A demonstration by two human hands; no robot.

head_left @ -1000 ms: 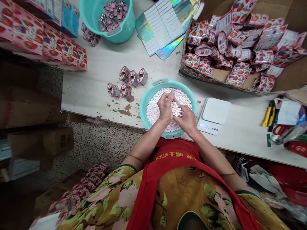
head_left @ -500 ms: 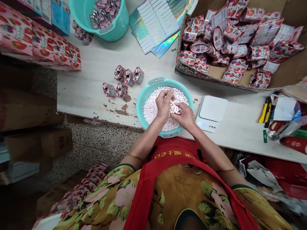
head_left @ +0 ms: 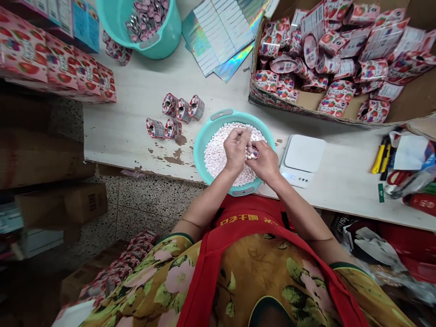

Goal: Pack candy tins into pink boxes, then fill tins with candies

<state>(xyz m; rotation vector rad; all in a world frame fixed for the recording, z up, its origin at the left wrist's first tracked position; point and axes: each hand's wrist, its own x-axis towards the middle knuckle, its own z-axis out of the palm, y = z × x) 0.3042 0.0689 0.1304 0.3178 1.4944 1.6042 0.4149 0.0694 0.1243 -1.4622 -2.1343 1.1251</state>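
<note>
A turquoise basin (head_left: pixel 200 154) at the middle of the table holds many small white candies (head_left: pixel 215 152). Over it, my right hand (head_left: pixel 267 160) is wrapped round a small strawberry-printed container (head_left: pixel 254 155), with its round mouth turned up and white candies showing inside. My left hand (head_left: pixel 235 149) is closed beside and over that mouth, its fingers curled together. Whatever those fingers hold is hidden. Several matching strawberry-printed containers (head_left: pixel 183 110) stand in a group to the left of the basin.
Right of the basin sits a white digital scale (head_left: pixel 304 154). Behind it, a cardboard box (head_left: pixel 306 111) holds many printed packages. A second turquoise tub (head_left: pixel 170 45) contains lids. Label sheets (head_left: pixel 221 34), strawberry boxes (head_left: pixel 61 61) and yellow cutters (head_left: pixel 378 158) lie around.
My left hand has shifted slightly right, its fingers now over the container's mouth. The heaped candies there show less. My right hand has turned a little around the container.
</note>
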